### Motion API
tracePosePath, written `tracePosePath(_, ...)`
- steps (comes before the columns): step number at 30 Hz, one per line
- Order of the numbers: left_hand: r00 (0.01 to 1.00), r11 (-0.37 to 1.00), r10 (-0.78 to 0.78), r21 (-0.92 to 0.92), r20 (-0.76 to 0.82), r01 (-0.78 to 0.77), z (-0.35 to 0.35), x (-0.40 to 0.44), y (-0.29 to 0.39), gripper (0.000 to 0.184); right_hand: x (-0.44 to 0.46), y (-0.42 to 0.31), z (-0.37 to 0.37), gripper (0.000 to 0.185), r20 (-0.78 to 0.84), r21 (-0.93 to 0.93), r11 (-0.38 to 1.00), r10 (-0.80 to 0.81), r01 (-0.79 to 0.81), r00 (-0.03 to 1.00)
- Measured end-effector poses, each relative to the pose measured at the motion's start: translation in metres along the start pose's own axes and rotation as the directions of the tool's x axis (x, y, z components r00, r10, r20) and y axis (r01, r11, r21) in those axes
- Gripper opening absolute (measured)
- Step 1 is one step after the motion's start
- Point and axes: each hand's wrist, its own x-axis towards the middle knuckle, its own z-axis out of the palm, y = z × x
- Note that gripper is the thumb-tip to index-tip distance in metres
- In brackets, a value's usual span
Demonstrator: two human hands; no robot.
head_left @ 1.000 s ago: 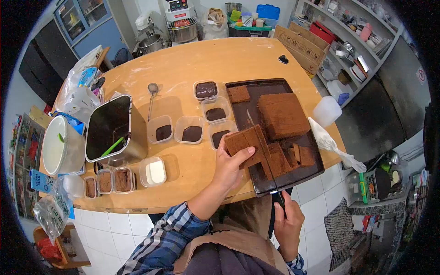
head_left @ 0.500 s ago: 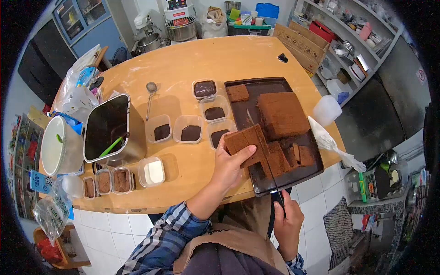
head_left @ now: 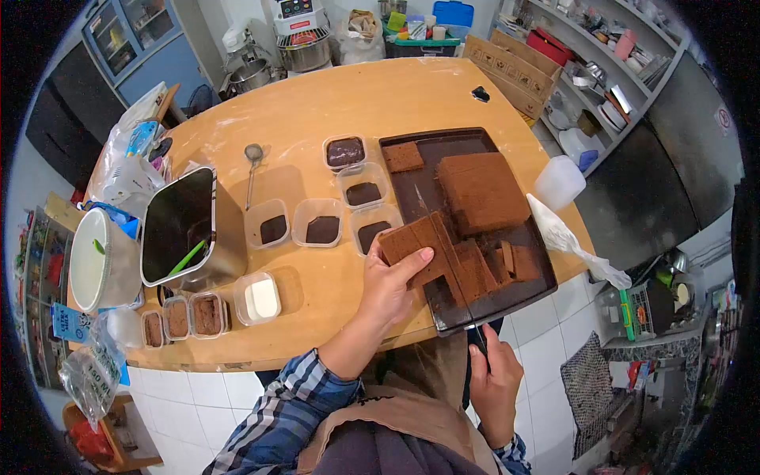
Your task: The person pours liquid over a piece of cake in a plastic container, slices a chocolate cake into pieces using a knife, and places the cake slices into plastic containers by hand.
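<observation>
My left hand (head_left: 388,286) holds a flat slice of chocolate cake (head_left: 408,244) by its near side, thumb on top, over the front left of a dark baking tray (head_left: 507,302). My right hand (head_left: 495,378) is wrapped round the handle of a long knife (head_left: 448,265) at the tray's near edge. The blade runs away from me along the slice's right side; whether it cuts into the cake I cannot tell. A large cake block (head_left: 484,194) sits on the tray behind, with cut pieces (head_left: 516,263) in front of it and a small piece (head_left: 404,157) in the far left corner.
Left of the tray stand several clear plastic tubs (head_left: 318,223) with dark cake bases. A tub with a white filling (head_left: 258,299), a deep metal container (head_left: 226,249) and a white bucket (head_left: 103,261) stand further left. A white piping bag (head_left: 566,241) lies beside the tray's right edge.
The whole view has shifted slightly, so the table's contents appear a little further left and up. Both hands keep their holds on the cake slice and knife, which show little movement of their own.
</observation>
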Motion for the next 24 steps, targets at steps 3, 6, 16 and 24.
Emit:
tracePosePath(3, 0.999, 0.999, -0.02, 0.028, -0.038, 0.021, 0.0, 0.0, 0.0, 0.045, -0.001, 0.0, -0.002, 0.036, 0.01, -0.013, 1.0, 0.002, -0.002, 1.0)
tracePosePath(6, 0.999, 0.999, -0.023, 0.029, -0.027, 0.023, -0.003, 0.001, -0.003, 0.045, -0.004, 0.003, -0.002, 0.035, -0.012, -0.013, 1.0, -0.017, 0.017, 1.0)
tracePosePath(16, 0.999, 0.999, -0.004, 0.054, -0.047, 0.007, 0.002, 0.0, -0.006, 0.043, 0.0, 0.001, -0.002, 0.035, 0.011, 0.018, 1.0, 0.026, -0.026, 1.0)
tracePosePath(24, 0.998, 0.995, -0.038, 0.089, -0.059, 0.043, 0.0, -0.001, -0.014, 0.045, 0.009, 0.005, 0.005, 0.035, -0.016, 0.045, 0.999, -0.018, 0.018, 1.0)
